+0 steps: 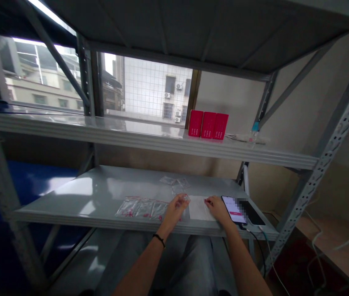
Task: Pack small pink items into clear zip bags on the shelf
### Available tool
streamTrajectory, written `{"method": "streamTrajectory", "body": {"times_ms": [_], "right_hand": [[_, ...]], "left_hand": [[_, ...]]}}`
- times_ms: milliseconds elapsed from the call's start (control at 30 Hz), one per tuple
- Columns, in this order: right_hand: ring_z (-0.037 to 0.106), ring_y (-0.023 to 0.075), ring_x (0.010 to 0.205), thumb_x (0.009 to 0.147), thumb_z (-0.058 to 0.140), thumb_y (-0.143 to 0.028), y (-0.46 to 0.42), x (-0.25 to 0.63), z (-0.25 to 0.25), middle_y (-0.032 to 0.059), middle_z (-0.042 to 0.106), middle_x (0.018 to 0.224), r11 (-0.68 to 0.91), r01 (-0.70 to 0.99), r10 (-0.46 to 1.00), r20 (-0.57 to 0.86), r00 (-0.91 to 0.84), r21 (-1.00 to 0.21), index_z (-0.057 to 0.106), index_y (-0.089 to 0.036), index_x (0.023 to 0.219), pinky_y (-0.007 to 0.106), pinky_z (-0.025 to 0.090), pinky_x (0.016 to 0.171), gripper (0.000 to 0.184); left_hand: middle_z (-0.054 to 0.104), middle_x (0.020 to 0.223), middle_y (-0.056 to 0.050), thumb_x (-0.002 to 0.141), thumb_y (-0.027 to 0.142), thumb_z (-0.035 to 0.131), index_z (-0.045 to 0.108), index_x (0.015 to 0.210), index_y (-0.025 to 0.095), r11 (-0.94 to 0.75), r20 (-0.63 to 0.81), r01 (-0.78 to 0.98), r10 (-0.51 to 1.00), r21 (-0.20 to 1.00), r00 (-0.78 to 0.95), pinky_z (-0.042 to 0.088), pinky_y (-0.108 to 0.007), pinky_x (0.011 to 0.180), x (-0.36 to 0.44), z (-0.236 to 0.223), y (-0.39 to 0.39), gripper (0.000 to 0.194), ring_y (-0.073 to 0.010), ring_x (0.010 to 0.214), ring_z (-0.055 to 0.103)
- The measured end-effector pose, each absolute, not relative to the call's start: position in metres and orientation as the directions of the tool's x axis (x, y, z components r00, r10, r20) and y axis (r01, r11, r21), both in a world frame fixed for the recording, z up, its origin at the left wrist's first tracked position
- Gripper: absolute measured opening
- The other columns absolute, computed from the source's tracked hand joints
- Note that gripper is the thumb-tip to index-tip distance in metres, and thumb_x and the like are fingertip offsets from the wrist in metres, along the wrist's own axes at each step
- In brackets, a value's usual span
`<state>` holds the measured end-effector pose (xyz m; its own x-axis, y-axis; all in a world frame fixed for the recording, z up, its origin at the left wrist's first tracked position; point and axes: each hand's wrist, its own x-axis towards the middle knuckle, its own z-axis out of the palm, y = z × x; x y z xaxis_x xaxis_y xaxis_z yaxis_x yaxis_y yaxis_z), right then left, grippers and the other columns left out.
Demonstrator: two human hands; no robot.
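My left hand [176,205], a dark band on its wrist, has its fingers closed on a small clear zip bag [187,198]. To its right, my right hand [218,206] pinches a small red piece [205,201], too small to name further. Between the two hands a white sheet [196,209] lies flat on the lower shelf [100,197]. Left of my left hand, several clear zip bags [145,207] lie in a row with small red pieces inside. Behind my left hand are loose clear bags [179,183].
Right of my right hand lie a lit phone [233,209] and a black device [252,212], with cables running over the shelf edge. The upper shelf [150,133] holds three red boxes [208,125] and a small clear bottle [252,137]. A metal upright [325,160] stands at right.
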<state>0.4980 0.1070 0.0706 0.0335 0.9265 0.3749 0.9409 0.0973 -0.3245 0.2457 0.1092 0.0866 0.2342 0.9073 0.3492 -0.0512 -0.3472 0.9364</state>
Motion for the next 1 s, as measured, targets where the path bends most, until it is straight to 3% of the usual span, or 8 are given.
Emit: {"method": "streamTrajectory", "body": {"times_ms": [300,600,867,1000], "right_hand": [[0.062,0.0239,0.097,0.092,0.053,-0.024,0.111,0.499,0.069,0.0105,0.071,0.097,0.142,0.945,0.932,0.362,-0.027,-0.294,0.073,-0.017,0.093,0.030,0.041,0.089,0.021],[0.062,0.0234,0.095,0.092,0.052,-0.023,0.108,0.495,0.071,0.0101,0.071,0.096,0.151,0.939,0.920,0.393,-0.019,-0.309,0.072,-0.017,0.093,0.029,0.042,0.087,0.021],[0.063,0.0257,0.092,0.089,0.055,-0.025,0.099,0.487,0.083,0.0098,0.072,0.088,0.197,0.886,0.880,0.474,0.029,-0.419,0.072,-0.020,0.081,0.033,0.045,0.087,0.020],[0.064,0.0253,0.086,0.094,0.049,-0.033,0.093,0.485,0.100,0.0104,0.071,0.091,0.216,0.827,0.846,0.522,0.107,-0.519,0.071,-0.019,0.089,0.036,0.048,0.083,0.026]], "left_hand": [[0.067,0.092,-0.004,0.081,0.051,0.066,0.070,0.110,0.018,-0.365,0.378,-0.097,0.906,0.926,0.192,0.049,-0.029,0.074,0.246,0.084,0.112,0.044,-0.0205,0.086,0.060],[0.068,0.089,-0.003,0.080,0.056,0.067,0.069,0.111,0.019,-0.373,0.391,-0.122,0.898,0.920,0.200,0.048,-0.033,0.079,0.246,0.083,0.113,0.048,-0.0211,0.084,0.061],[0.070,0.089,-0.004,0.080,0.056,0.068,0.070,0.109,0.020,-0.407,0.426,-0.129,0.883,0.904,0.196,0.047,-0.034,0.083,0.244,0.084,0.114,0.046,-0.0228,0.087,0.063],[0.070,0.092,-0.004,0.082,0.054,0.067,0.069,0.110,0.020,-0.412,0.437,-0.153,0.874,0.898,0.212,0.047,-0.035,0.089,0.243,0.082,0.115,0.044,-0.0236,0.094,0.063]]}}
